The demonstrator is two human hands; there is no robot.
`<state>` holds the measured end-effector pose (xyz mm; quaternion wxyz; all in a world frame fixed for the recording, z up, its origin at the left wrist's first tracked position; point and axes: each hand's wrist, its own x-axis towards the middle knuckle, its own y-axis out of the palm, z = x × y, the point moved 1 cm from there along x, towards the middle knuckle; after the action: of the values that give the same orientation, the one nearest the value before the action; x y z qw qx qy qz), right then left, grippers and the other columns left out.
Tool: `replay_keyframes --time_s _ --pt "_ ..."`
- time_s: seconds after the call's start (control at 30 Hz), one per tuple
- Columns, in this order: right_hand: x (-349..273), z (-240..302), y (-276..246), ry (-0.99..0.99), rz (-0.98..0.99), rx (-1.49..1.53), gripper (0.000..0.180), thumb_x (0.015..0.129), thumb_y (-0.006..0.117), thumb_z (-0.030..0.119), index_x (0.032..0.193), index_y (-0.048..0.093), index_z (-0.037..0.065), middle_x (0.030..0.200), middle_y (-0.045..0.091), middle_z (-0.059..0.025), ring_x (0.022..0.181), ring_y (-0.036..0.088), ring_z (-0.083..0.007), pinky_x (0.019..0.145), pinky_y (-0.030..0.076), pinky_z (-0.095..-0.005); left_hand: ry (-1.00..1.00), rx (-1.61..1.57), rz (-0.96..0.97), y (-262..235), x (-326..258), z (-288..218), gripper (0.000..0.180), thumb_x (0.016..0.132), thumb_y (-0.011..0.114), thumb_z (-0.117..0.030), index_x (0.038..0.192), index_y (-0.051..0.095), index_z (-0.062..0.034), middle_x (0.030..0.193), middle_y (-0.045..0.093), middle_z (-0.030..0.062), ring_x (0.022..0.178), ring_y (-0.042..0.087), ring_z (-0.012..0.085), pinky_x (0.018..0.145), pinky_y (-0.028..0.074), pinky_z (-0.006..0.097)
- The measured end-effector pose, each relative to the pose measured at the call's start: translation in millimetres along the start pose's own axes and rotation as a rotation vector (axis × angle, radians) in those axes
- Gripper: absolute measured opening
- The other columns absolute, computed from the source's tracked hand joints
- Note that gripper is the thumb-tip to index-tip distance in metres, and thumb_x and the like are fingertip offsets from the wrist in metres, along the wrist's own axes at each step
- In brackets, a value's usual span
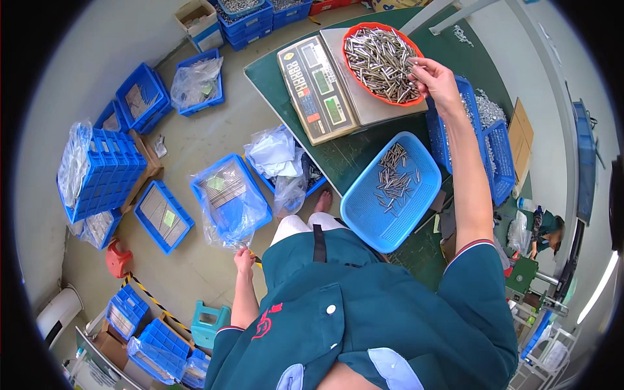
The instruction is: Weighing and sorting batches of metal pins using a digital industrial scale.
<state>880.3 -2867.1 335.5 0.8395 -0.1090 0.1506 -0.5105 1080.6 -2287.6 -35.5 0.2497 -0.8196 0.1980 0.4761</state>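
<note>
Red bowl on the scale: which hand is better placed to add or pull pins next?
Right. The right hand is at the rim of the red bowl of metal pins on the scale, fingers pinched. The left hand hangs low, away from the green table.

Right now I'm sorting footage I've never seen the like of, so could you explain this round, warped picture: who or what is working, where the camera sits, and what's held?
No machine here: a person in a teal jacket works bare-handed. The camera sits on their head looking down; its fisheye lens bends straight edges. The right hand reaches over a red bowl of small metal pins, standing on a weighing scale on a green table, and seems to pinch a pin or two. A blue basket nearer the body holds a few more pins. The left hand hangs low by a bag-lined blue crate on the floor; what it holds is unclear.
</note>
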Motion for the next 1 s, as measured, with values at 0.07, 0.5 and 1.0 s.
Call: replay_keyframes --time_s 0.07,0.5,1.0 --pt "10.9 -1.7 0.3 -0.029 -0.039 -0.123 0.030 0.083 0.055 0.009 0.112 0.056 0.000 0.071 0.062 -0.0043 0.048 0.047 -0.0028 0.041 0.039 -0.0172 -0.007 -0.022 -0.011 -2.4 -1.3 5.5 0.028 0.077 0.052 -0.008 0.105 0.052 -0.0035 0.080 0.056 0.0030 0.065 0.056 0.0121 0.053 0.044 0.023" --pt "-74.1 -37.5 -16.1 0.181 0.028 0.468 0.024 0.085 0.055 0.006 0.107 0.057 -0.004 0.086 0.062 -0.0055 0.059 0.048 -0.0042 0.050 0.039 -0.0171 -0.068 0.004 -0.014 3.3 -3.7 14.7 0.029 0.080 0.051 -0.011 0.108 0.052 -0.0035 0.081 0.057 0.0039 0.066 0.057 0.0131 0.055 0.046 0.025" --pt "-208.0 -153.0 19.6 0.539 -0.170 0.151 0.023 0.086 0.055 0.012 0.104 0.059 0.000 0.090 0.062 -0.0075 0.064 0.057 -0.0109 0.052 0.047 -0.0221 0.104 0.139 0.105 17.7 21.7 -43.7 0.027 0.080 0.051 -0.013 0.105 0.054 -0.0061 0.087 0.058 0.0043 0.073 0.058 0.0149 0.062 0.047 0.028"
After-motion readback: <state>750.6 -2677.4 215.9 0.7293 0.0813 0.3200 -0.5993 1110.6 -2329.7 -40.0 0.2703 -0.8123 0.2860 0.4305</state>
